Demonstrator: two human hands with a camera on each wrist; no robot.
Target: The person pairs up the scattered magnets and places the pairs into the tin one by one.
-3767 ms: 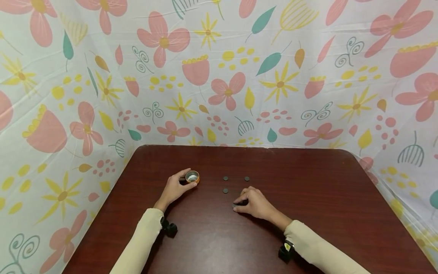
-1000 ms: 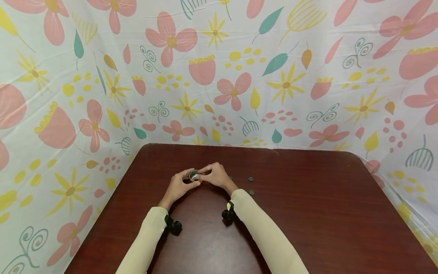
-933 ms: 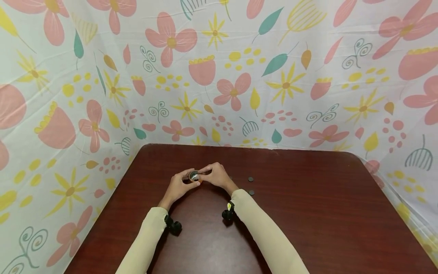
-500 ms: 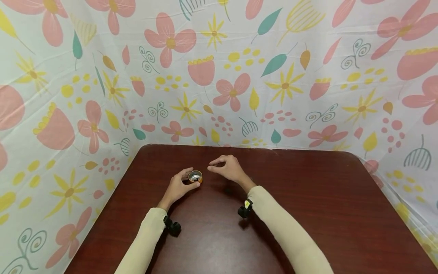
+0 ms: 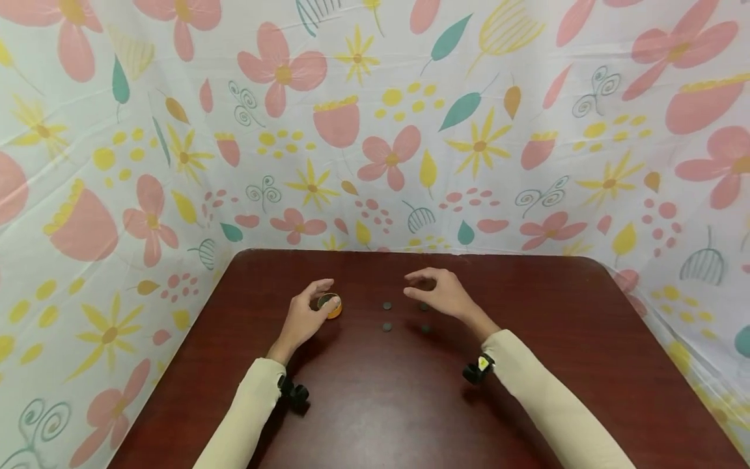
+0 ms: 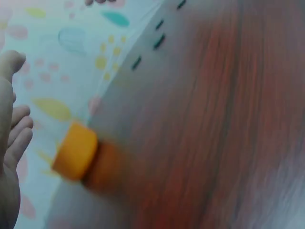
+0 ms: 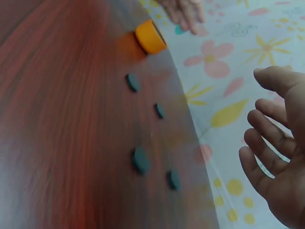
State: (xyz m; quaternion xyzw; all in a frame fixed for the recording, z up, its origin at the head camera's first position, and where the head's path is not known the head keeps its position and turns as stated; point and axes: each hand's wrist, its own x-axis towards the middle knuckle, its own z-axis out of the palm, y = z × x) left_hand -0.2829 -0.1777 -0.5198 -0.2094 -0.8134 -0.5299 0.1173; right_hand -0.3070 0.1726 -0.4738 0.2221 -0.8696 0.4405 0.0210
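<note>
A small round orange tin (image 5: 334, 313) stands at the left of the group; its side shows in the left wrist view (image 6: 76, 151) and the right wrist view. My left hand (image 5: 303, 326) hovers over it with relaxed fingers, and the left wrist view shows the fingers (image 6: 18, 125) apart from the tin. Several small dark green discs, such as this front-left disc (image 5: 387, 327), lie flat in two short rows to the right of the tin. My right hand (image 5: 446, 297), fingers loosely bent and holding nothing, is raised beside and above the right-hand discs, partly covering one.
A dark red-brown wooden table (image 5: 375, 404) bears everything. Behind it and along the left hangs a white flower-print cloth (image 5: 375, 130), meeting the table's far edge. A black camera is strapped to each wrist, over cream sleeves (image 5: 556, 397).
My right hand has drawn away from the tin to the right, over the discs. My left hand has let go of the tin and lifted a little above it.
</note>
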